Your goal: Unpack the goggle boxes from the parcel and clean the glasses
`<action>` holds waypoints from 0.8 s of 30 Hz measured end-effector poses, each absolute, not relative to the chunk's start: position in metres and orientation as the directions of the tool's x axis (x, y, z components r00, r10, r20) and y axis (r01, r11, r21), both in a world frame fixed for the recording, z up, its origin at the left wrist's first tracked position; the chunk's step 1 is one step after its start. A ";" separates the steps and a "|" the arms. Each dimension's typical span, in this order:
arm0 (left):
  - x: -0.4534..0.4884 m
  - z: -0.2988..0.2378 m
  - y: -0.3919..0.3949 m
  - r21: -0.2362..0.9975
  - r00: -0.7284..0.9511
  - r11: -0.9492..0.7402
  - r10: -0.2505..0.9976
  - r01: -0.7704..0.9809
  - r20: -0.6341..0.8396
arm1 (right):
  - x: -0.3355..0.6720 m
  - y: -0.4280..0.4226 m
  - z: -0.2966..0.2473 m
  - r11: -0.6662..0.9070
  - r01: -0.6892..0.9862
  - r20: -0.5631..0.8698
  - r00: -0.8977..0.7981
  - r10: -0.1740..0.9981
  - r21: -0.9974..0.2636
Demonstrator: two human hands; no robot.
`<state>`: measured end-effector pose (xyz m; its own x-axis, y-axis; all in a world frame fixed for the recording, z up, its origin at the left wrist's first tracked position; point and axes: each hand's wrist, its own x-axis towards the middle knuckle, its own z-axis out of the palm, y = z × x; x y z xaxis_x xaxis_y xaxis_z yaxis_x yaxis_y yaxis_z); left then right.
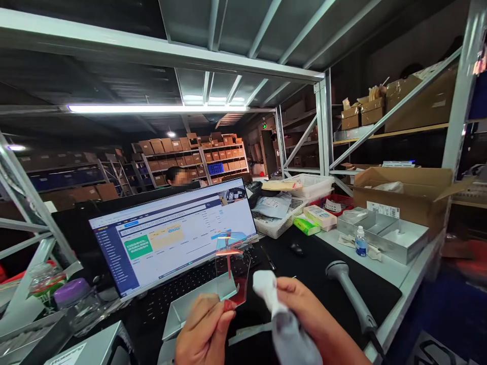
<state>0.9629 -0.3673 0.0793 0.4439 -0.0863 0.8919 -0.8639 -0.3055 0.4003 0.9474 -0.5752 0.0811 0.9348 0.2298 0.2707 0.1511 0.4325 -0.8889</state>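
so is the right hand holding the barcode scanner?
No. The right hand grips a white cloth, while the scanner lies untouched on the black mat.

Both hands are raised at the bottom middle of the frame, near each other but not touching. The left hand (203, 332) has its fingers closed in a pinch, thumb up. The right hand (304, 317) is curled shut, its forearm going to the lower right corner.

I see a clear, glossy plastic sheet (232, 268), a soft white cloth (277, 309), matt black counter (323, 274), shiny metal trays (384, 235) and brown cardboard box (407, 195).
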 end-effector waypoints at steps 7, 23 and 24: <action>0.976 0.090 -0.365 0.181 0.308 -0.373 -0.316 -0.910 0.897 | 0.950 -0.561 0.092 0.529 0.112 0.275 0.931 0.240 -0.841; 0.974 0.059 -0.357 0.811 0.820 -0.125 -0.037 -0.572 0.572 | 0.956 -0.532 0.032 -0.416 0.791 0.849 0.522 0.076 -0.449; 0.971 0.056 -0.360 0.825 0.830 -0.097 -0.020 -0.556 0.557 | 0.958 -0.529 0.023 -0.431 0.805 0.862 0.495 0.109 -0.408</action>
<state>0.9713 -0.3596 0.0564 0.8300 -0.0196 0.5574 -0.5565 -0.0965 0.8252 0.9576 -0.5290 0.0233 0.4953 0.1093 0.8618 0.8048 -0.4314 -0.4077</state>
